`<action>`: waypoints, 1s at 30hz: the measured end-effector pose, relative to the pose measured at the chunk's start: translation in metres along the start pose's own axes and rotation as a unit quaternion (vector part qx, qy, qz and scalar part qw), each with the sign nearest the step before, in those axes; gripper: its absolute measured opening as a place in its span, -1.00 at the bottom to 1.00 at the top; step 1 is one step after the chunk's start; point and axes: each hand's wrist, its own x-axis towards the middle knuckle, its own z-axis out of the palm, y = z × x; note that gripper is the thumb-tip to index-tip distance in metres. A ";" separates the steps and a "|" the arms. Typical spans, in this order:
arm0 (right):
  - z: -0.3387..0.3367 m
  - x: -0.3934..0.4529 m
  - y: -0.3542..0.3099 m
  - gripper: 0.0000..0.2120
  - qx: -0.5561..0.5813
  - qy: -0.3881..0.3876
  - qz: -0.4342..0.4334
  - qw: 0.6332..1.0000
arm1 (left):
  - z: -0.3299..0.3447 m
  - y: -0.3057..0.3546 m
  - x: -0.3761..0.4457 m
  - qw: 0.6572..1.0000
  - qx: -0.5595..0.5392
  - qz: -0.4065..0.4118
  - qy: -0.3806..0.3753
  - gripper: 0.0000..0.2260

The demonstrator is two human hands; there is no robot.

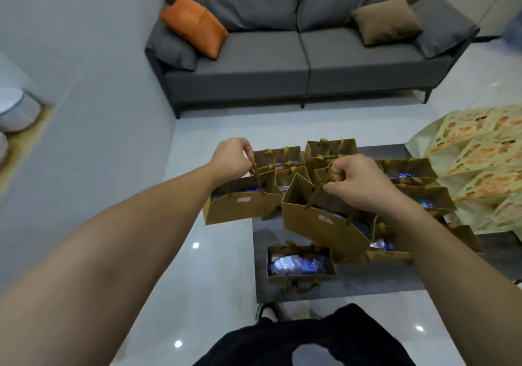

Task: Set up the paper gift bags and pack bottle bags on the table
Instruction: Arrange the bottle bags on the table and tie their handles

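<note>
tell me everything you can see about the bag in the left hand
The bag is brown kraft-looking paper, wide and low, open at the top, with brown ribbon-like handles and a small pale label on its near face. The left hand pinches its handles from above, so it hangs lifted, slightly tilted, past the left edge of the grey table and over the floor. Something blue and white shows inside, too hidden to identify. Its right end sits close to the bag held by the right hand; contact is unclear.
</note>
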 end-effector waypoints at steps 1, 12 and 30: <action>0.003 0.003 -0.002 -0.72 0.003 -0.016 -0.006 1.000 | -0.010 0.002 -0.002 1.000 0.002 0.001 0.014 -0.83; 0.054 0.056 -0.003 -0.78 -0.059 -0.140 -0.063 0.986 | -0.092 0.024 -0.016 0.989 -0.010 -0.036 0.141 -0.87; 0.147 0.120 0.047 -0.83 -0.129 -0.228 -0.092 0.961 | -0.107 0.030 -0.032 0.977 0.009 -0.124 0.175 -0.82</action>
